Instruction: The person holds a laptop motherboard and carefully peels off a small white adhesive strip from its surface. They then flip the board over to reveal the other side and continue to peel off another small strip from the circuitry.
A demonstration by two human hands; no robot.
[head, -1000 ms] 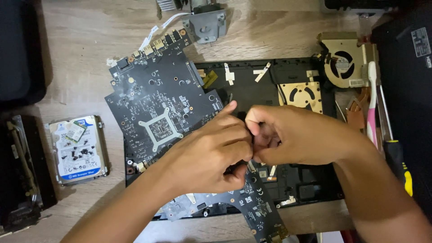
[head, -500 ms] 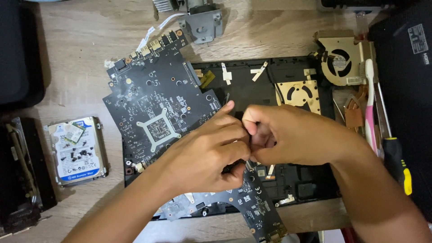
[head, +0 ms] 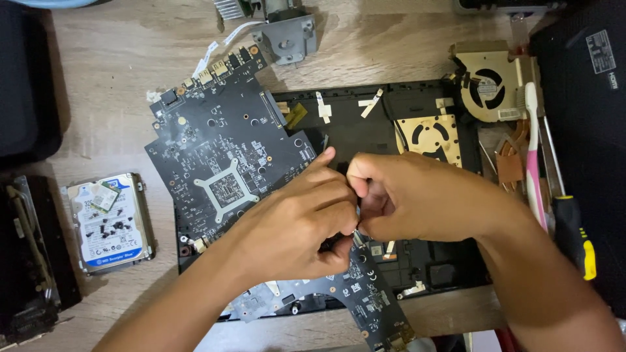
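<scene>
A black laptop motherboard [head: 222, 150] lies tilted across an opened black laptop base [head: 404, 111] on a wooden table. My left hand [head: 293, 228] and my right hand [head: 417, 199] meet over the board's right edge. Their fingers are pinched together on something small there. The thing itself is hidden between the fingers, so I cannot tell what it is. Part of the board sticks out below my hands toward the table's front edge.
A hard drive [head: 109, 221] with small screws on it lies at the left. A cooling fan with copper heat pipe [head: 486, 85] sits at the upper right, beside a pink toothbrush [head: 535, 156] and a yellow-and-black screwdriver [head: 574, 234]. A grey metal bracket [head: 287, 36] lies at the top.
Both hands stay pinched together at the same spot on the board. Only the fingers shift slightly.
</scene>
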